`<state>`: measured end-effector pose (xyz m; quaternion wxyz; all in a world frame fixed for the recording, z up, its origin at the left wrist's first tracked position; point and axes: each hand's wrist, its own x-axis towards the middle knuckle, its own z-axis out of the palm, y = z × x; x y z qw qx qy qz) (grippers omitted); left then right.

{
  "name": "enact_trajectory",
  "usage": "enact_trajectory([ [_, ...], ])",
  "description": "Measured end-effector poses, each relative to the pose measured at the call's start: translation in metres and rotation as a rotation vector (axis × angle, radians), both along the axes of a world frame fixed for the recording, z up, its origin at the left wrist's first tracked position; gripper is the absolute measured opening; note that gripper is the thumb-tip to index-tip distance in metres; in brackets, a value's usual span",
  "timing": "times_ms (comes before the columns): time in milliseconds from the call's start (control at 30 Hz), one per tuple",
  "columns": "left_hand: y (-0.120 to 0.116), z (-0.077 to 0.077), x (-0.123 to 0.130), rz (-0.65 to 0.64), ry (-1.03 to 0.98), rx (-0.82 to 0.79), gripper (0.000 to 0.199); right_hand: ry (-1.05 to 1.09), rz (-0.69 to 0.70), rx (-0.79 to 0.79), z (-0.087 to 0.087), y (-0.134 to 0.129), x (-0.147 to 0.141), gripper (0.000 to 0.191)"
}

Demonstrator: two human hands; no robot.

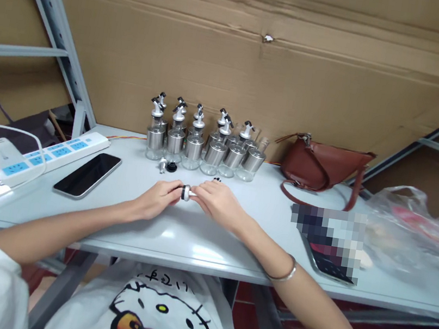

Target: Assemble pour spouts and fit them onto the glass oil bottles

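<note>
My left hand (159, 199) and my right hand (217, 202) meet above the table, both closed on one bottle pourer (186, 193). Its black stopper end sits in my left fingertips, and its silver collar and pale stem run into my right fingers, which hide the rest. A black tip pokes up behind my right hand. Beyond my hands stand several glass oil bottles (193, 151) with steel sleeves, most topped by silver and black pourers. At the right end, some bottles (253, 160) have bare necks. A loose silver spout (162, 165) and a black stopper (171, 167) lie before the row.
To the left are a black-screened phone (88, 174) and a white power strip (52, 153) with a plugged-in charger and cable. On the right lie a brown handbag (322, 166), another phone (331, 269), partly blurred, and a clear plastic bag (411, 231). Cardboard (237, 68) walls the back.
</note>
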<state>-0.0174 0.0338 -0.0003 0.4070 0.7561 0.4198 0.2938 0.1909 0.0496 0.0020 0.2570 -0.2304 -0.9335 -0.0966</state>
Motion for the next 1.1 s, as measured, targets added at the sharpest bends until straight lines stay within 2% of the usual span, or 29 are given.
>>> enact_trajectory([
  [67, 0.004, 0.001, -0.001, -0.053, -0.085, -0.332, 0.030, -0.095, -0.004, 0.210, -0.002, -0.001, -0.001, 0.032],
  [100, 0.007, 0.002, -0.002, -0.084, -0.096, -0.448, 0.031, -0.123, 0.002, 0.292, -0.002, -0.003, -0.001, 0.033],
  [200, 0.016, 0.005, -0.011, -0.197, -0.055, -0.668, 0.035, -0.136, 0.038, 0.448, -0.001, -0.012, -0.006, 0.031],
  [267, 0.019, 0.006, -0.015, -0.274, -0.046, -0.836, 0.034, -0.124, 0.060, 0.491, -0.001, -0.017, -0.008, 0.029],
  [333, 0.019, 0.006, -0.016, -0.301, -0.067, -0.924, 0.031, -0.128, 0.072, 0.493, -0.002, -0.018, -0.008, 0.030],
  [500, 0.011, 0.003, -0.004, -0.187, -0.184, -0.756, 0.028, -0.145, 0.048, 0.423, -0.003, -0.007, -0.004, 0.031],
  [667, 0.010, 0.002, 0.000, -0.180, -0.240, -0.584, 0.033, -0.185, -0.029, 0.309, 0.006, -0.001, -0.008, 0.035],
  [767, 0.010, 0.002, -0.002, -0.193, -0.272, -0.488, 0.034, -0.200, -0.080, 0.162, 0.013, -0.001, -0.014, 0.032],
  [900, 0.006, 0.000, -0.001, -0.171, -0.249, -0.327, 0.037, -0.090, -0.163, -0.185, 0.018, -0.004, -0.019, 0.028],
  [1000, 0.002, -0.002, -0.001, -0.093, -0.131, -0.087, 0.037, 0.129, -0.186, -0.494, 0.018, -0.008, -0.021, 0.025],
  [1033, 0.001, -0.003, -0.001, -0.065, -0.065, 0.017, 0.035, 0.224, -0.171, -0.616, 0.017, -0.009, -0.021, 0.025],
  [1100, 0.000, -0.006, -0.002, -0.012, 0.088, 0.220, 0.030, 0.427, -0.114, -0.967, 0.015, -0.011, -0.021, 0.024],
])
